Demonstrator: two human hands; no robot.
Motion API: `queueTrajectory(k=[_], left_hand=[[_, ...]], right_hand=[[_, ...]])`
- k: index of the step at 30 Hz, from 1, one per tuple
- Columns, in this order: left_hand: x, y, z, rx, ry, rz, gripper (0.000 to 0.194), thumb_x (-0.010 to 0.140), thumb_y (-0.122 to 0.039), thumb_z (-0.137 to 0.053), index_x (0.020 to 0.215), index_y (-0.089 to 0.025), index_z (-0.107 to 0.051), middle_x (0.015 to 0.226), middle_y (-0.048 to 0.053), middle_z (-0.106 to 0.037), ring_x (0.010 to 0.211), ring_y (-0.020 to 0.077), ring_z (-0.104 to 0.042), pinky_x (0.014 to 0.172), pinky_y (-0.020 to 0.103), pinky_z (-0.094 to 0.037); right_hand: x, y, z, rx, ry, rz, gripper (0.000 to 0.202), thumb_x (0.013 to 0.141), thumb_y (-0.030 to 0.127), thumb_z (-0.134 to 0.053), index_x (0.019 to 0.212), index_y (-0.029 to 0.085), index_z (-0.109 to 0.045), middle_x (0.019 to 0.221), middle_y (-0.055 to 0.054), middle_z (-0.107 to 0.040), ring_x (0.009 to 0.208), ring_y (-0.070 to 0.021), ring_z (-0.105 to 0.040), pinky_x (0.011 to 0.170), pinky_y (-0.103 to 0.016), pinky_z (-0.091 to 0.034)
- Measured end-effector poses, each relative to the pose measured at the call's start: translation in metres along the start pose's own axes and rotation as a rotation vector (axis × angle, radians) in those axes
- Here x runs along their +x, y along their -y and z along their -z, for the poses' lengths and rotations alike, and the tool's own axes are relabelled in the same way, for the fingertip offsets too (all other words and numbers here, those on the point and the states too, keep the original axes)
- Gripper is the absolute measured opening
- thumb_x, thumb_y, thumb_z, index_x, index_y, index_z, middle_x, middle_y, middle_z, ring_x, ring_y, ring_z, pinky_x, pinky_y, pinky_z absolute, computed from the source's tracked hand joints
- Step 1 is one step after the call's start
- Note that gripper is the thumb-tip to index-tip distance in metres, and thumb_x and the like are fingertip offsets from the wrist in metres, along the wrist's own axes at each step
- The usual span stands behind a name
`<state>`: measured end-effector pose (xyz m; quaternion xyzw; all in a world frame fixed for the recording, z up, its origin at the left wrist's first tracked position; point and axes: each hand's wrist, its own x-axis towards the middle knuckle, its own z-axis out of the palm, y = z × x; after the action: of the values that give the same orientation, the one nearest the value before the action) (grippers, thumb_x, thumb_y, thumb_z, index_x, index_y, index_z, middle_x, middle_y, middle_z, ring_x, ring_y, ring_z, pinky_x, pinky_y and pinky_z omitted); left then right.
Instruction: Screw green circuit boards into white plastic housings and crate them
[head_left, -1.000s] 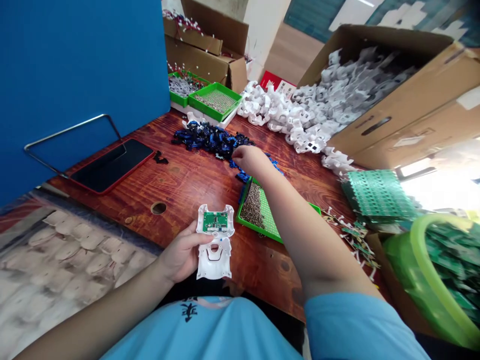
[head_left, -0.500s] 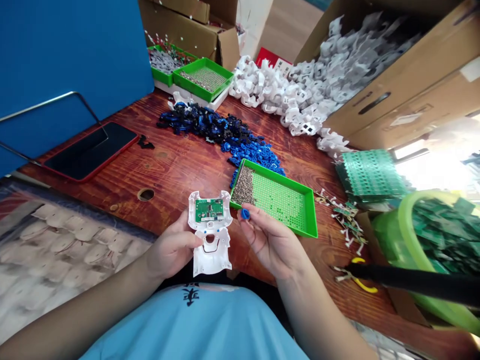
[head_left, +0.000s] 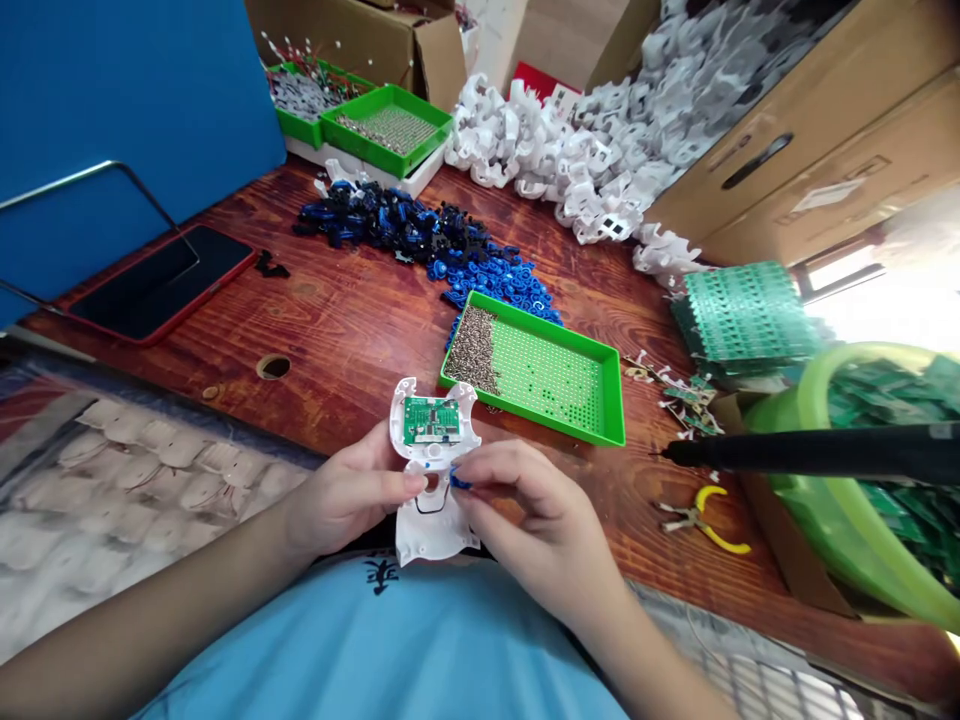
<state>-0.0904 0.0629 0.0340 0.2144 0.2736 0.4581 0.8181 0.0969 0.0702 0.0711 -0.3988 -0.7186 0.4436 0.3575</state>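
A white plastic housing [head_left: 439, 528] is held by its left side in my left hand [head_left: 352, 492], the thumb lying on its middle. On the upper half of the housing sits a green circuit board [head_left: 432, 420]; the lower half has an opening and a dark curved line. My right hand [head_left: 536, 510] pinches a small blue part [head_left: 459, 479] between thumb and fingers, at the right side of the housing's middle. The fingertips partly hide where the blue part meets the housing.
Beyond the hands lies a green tray [head_left: 559, 375] of small screws, with blue parts [head_left: 510, 285] behind it. Pliers [head_left: 705, 518] and a black screwdriver-like tool [head_left: 810, 452] are at right. A phone [head_left: 161, 282] lies left; white housings [head_left: 570, 150] are heaped behind.
My right hand has brought the blue part down and left onto the housing. The view has shifted a little, and the black tool at the right appears higher.
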Motion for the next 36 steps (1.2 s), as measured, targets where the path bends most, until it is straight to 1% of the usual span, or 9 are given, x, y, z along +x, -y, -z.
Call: queueTrajectory(k=[3,6,15,21,24,26,28,32,36], left_hand=[[-0.001,0.001,-0.005,0.014,0.043,0.025,0.038,0.078,-0.017,-0.070,0.116,-0.021,-0.065,0.107,0.006,-0.073,0.101,0.0213,-0.065,0.086,0.029,-0.050],[-0.003,0.003,-0.007,0.004,0.072,0.025,0.034,0.081,-0.020,-0.068,0.115,-0.024,-0.066,0.113,0.003,-0.071,0.098,0.0174,-0.065,0.085,0.025,-0.050],[-0.003,0.008,-0.017,-0.024,0.122,0.044,0.034,0.086,-0.021,-0.063,0.118,-0.032,-0.064,0.105,0.000,-0.073,0.092,0.0148,-0.068,0.079,0.022,-0.053],[-0.002,0.013,-0.016,0.032,0.143,-0.001,0.047,0.077,-0.016,-0.070,0.120,-0.032,-0.062,0.115,0.001,-0.069,0.103,0.0208,-0.064,0.078,0.025,-0.053],[0.000,0.015,-0.013,0.073,0.083,-0.010,0.051,0.072,-0.014,-0.074,0.119,-0.031,-0.061,0.119,0.002,-0.067,0.107,0.0226,-0.062,0.078,0.025,-0.053],[0.001,0.016,-0.010,0.102,-0.010,0.010,0.052,0.068,-0.015,-0.077,0.116,-0.028,-0.063,0.116,0.002,-0.069,0.105,0.0232,-0.063,0.081,0.027,-0.053],[0.001,0.015,-0.006,0.124,-0.068,0.053,0.049,0.067,-0.017,-0.077,0.113,-0.025,-0.064,0.111,0.002,-0.071,0.100,0.0226,-0.065,0.082,0.029,-0.053],[0.000,0.010,0.004,0.274,-0.218,0.098,0.045,0.072,-0.021,-0.074,0.114,-0.030,-0.062,0.112,-0.004,-0.072,0.114,0.0215,-0.059,0.087,0.023,-0.051],[0.002,0.005,0.005,0.514,-0.326,0.091,0.047,0.071,-0.033,-0.076,0.116,-0.031,-0.061,0.122,-0.005,-0.068,0.130,0.0236,-0.047,0.094,0.021,-0.047]], right_hand=[[-0.004,0.002,0.002,-0.332,0.055,0.245,0.016,0.084,0.012,-0.061,0.097,0.020,-0.062,0.095,-0.002,-0.070,0.088,-0.0114,-0.064,0.081,-0.024,-0.050],[-0.006,0.000,0.001,-0.491,0.062,0.344,0.012,0.085,0.018,-0.062,0.098,0.018,-0.062,0.097,-0.002,-0.070,0.087,-0.0128,-0.064,0.081,-0.027,-0.049],[-0.013,-0.009,-0.003,-0.572,-0.108,0.198,0.005,0.079,0.025,-0.070,0.085,0.025,-0.071,0.094,-0.004,-0.059,0.093,-0.0186,-0.054,0.083,-0.034,-0.044],[-0.014,-0.012,-0.001,-0.691,-0.036,0.244,0.011,0.085,0.027,-0.064,0.092,0.027,-0.072,0.107,-0.005,-0.062,0.102,-0.0243,-0.049,0.089,-0.043,-0.044],[-0.015,-0.008,0.007,-0.633,-0.015,0.269,0.017,0.085,0.024,-0.064,0.100,0.026,-0.069,0.109,-0.005,-0.061,0.105,-0.0234,-0.049,0.091,-0.041,-0.044],[-0.021,-0.009,0.015,-0.556,-0.078,0.260,0.021,0.084,0.021,-0.064,0.105,0.024,-0.065,0.108,-0.005,-0.061,0.104,-0.0201,-0.052,0.091,-0.038,-0.046],[-0.032,-0.016,0.025,-0.532,-0.250,0.240,0.023,0.085,0.017,-0.062,0.107,0.024,-0.062,0.104,-0.004,-0.060,0.100,-0.0162,-0.056,0.089,-0.033,-0.048],[-0.064,-0.052,0.050,-0.797,-0.618,0.080,0.017,0.086,0.020,-0.057,0.101,0.023,-0.061,0.097,-0.005,-0.059,0.092,-0.0170,-0.059,0.085,-0.035,-0.051],[-0.082,-0.085,0.074,-0.959,-0.656,-0.254,0.025,0.086,0.028,-0.053,0.106,0.015,-0.060,0.101,-0.014,-0.059,0.099,-0.0270,-0.058,0.088,-0.047,-0.050]])
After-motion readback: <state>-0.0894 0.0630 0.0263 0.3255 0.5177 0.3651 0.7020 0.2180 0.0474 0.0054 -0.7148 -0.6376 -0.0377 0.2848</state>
